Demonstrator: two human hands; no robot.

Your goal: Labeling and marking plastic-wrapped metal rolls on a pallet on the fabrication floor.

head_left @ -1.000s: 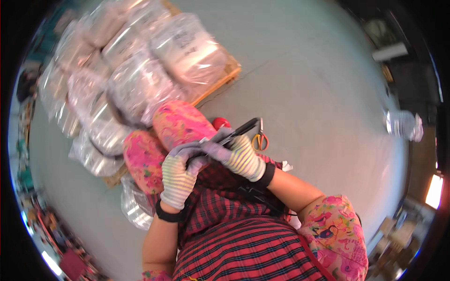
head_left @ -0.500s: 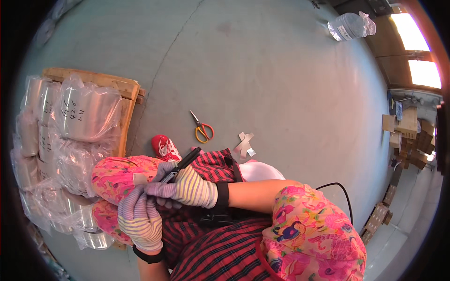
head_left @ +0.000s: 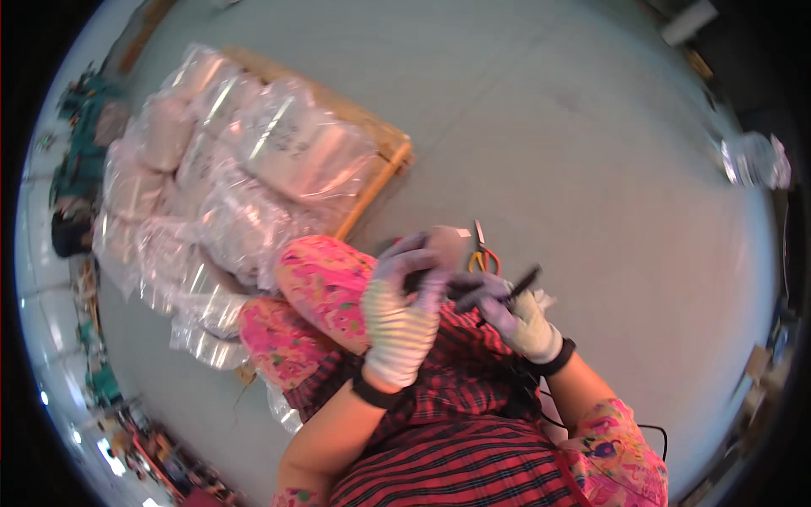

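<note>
Both my hands wear striped, purple-fingered work gloves and are held apart over my lap. My left hand is raised, its fingers curled at a blurred greyish-brown rounded piece with a pale corner; its kind is unclear. In my right hand is a black marker pen, slanting up to the right, its lower part hidden by the fingers. Beyond the hands, scissors with red and yellow handles lie on the floor, partly covered from view.
On the left, a wooden pallet carries several shiny rolls in clear plastic bags. A clear plastic bottle stands at the far right. A thin black cable curves beside my right arm. Green machinery is at the left rim.
My hands, together at the pen before, have separated; the right one keeps the pen. The greyish-brown piece now shows at my left fingers. The view has swung left, shifting the pallet rightward.
</note>
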